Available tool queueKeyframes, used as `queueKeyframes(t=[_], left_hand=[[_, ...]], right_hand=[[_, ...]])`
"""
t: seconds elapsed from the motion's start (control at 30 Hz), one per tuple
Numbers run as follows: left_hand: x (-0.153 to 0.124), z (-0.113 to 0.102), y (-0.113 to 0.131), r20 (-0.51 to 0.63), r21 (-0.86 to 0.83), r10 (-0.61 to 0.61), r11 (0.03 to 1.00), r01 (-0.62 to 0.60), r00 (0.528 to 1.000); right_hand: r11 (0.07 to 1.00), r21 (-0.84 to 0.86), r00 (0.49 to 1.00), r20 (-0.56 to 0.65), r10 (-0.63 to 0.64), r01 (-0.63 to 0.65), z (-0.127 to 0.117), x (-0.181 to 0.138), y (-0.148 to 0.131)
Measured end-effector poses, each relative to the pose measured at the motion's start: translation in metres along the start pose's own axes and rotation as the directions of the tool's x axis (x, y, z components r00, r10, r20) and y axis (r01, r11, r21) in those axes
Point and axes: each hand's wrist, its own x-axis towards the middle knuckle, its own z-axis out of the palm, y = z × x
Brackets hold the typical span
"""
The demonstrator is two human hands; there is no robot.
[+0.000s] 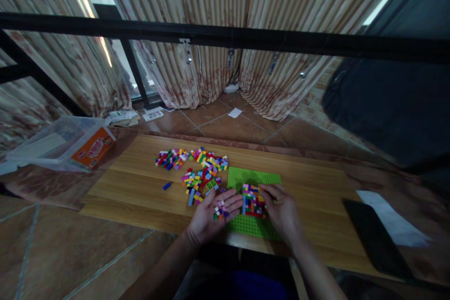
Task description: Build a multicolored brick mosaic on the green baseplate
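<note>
My left hand (pixel 211 215) is palm up, its fingers stretched out, and holds several small toy bricks (pixel 221 209) in white, pink, orange, green and purple. A green studded baseplate (pixel 253 176) lies on the table under both hands. On it stands a packed block of multicoloured bricks (pixel 251 200). The fingers of my right hand (pixel 279 204) are pinched together at the right edge of this block, touching it or just above; what is between them is too small to make out. My left fingertips reach close to the block's left side.
Loose brick piles (pixel 200 168) spread left of the baseplate, with a single blue brick (pixel 167 186) apart. A clear plastic box (pixel 66 136) with an orange label stands at far left. A dark flat object (pixel 374 236) and white paper (pixel 393 220) lie right. A black rail (pixel 225 35) crosses beyond the table.
</note>
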Motion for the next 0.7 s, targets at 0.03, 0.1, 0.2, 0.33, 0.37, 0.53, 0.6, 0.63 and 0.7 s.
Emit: queueKeyframes(t=[0.03, 0.1, 0.2, 0.33, 0.37, 0.53, 0.6, 0.63, 0.7], left_hand=[[0.000, 0.000, 0.000, -0.005, 0.002, 0.001, 1.000, -0.001, 1.000], [0.000, 0.000, 0.000, -0.009, 0.008, -0.002, 1.000, 0.002, 1.000], [-0.001, 0.000, 0.000, -0.004, 0.014, -0.010, 1.000, 0.010, 1.000], [0.000, 0.000, 0.000, 0.001, 0.013, -0.001, 1.000, 0.001, 1.000], [0.000, 0.000, 0.000, 0.001, 0.011, -0.001, 1.000, 0.001, 1.000], [-0.001, 0.002, 0.000, -0.017, 0.003, -0.004, 1.000, 0.004, 1.000], [-0.001, 0.003, 0.000, -0.017, 0.001, -0.004, 1.000, 0.004, 1.000], [-0.001, 0.003, 0.000, -0.017, 0.000, -0.004, 1.000, 0.004, 1.000], [0.000, 0.003, 0.000, -0.018, 0.000, -0.004, 1.000, 0.004, 1.000]], right_hand=[[1.000, -0.024, 1.000, 0.013, -0.013, 0.014, 0.001, 0.003, 0.000], [0.997, -0.063, 0.998, 0.051, -0.047, 0.051, 0.003, 0.007, -0.001], [0.990, -0.111, 0.990, 0.118, -0.078, 0.091, 0.005, 0.012, -0.002], [0.974, -0.167, 0.971, 0.211, -0.115, 0.152, 0.004, 0.018, -0.005], [0.969, -0.184, 0.967, 0.223, -0.124, 0.167, 0.003, 0.020, -0.005], [0.945, -0.259, 0.948, 0.295, -0.118, 0.198, -0.002, 0.028, -0.009], [0.938, -0.276, 0.934, 0.342, -0.107, 0.208, -0.004, 0.032, -0.012], [0.934, -0.285, 0.925, 0.365, -0.100, 0.214, -0.005, 0.033, -0.013], [0.926, -0.302, 0.911, 0.402, -0.092, 0.227, -0.006, 0.036, -0.015]])
